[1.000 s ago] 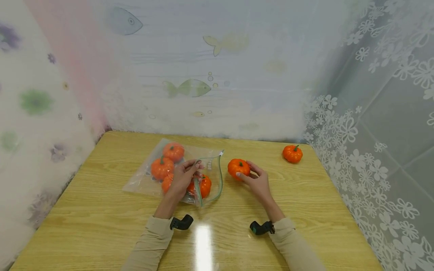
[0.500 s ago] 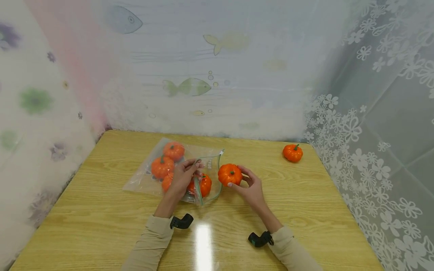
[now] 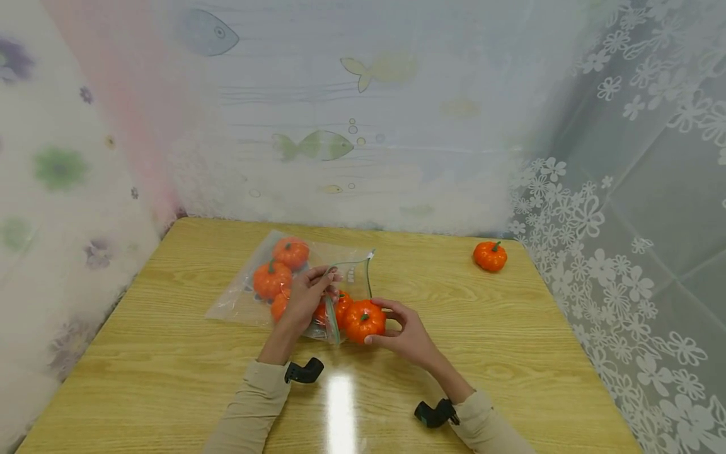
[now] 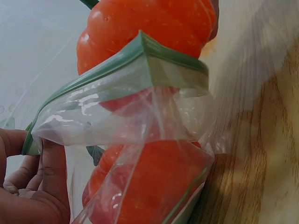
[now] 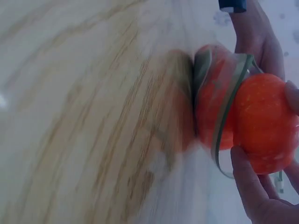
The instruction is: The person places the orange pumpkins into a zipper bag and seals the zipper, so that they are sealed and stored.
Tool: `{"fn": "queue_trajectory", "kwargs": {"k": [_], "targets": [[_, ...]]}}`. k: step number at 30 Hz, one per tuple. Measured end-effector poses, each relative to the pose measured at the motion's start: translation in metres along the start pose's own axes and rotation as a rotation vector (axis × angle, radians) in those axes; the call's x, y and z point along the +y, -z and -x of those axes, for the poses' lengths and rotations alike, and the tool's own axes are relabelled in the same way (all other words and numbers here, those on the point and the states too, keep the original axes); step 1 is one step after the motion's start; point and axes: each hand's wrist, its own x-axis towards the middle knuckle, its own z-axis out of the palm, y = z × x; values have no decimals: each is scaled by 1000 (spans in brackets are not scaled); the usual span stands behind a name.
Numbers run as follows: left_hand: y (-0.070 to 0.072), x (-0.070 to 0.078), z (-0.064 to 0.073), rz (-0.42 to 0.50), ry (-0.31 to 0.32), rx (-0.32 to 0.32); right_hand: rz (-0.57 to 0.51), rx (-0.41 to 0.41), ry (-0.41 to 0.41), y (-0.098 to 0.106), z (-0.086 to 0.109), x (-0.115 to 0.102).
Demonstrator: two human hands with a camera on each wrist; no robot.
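A clear zip bag (image 3: 238, 302) with a green-edged mouth lies left of centre on the table in the head view, several small orange pumpkins (image 3: 272, 280) inside it. My left hand (image 3: 304, 296) pinches the green zip edge (image 4: 88, 81) between thumb and fingers and lifts it, so the mouth gapes. My right hand (image 3: 411, 334) grips another small pumpkin (image 3: 364, 320) by its sides, right at the bag's mouth. In the right wrist view this held pumpkin (image 5: 265, 123) overlaps the green rim, close to a pumpkin (image 5: 214, 105) inside the bag.
One more pumpkin (image 3: 490, 256) with a green stem stands at the table's far right corner. The wooden table (image 3: 510, 378) meets patterned curtains (image 3: 431, 176) at the back and sides. Each wrist wears a small black camera (image 3: 304, 371).
My right hand has carried its pumpkin leftward and toward me, from beside the bag to its open mouth. My left hand stays in place on the bag's edge.
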Motion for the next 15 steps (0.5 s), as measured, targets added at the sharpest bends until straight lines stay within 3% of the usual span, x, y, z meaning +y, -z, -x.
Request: {"fn": "queue_trajectory", "kwargs": {"k": [4, 15], "targets": [[0, 0, 1, -7, 11, 0, 6, -61, -14, -2, 0, 0], [0, 1, 2, -37, 20, -4, 0, -88, -36, -8, -5, -2]]}}
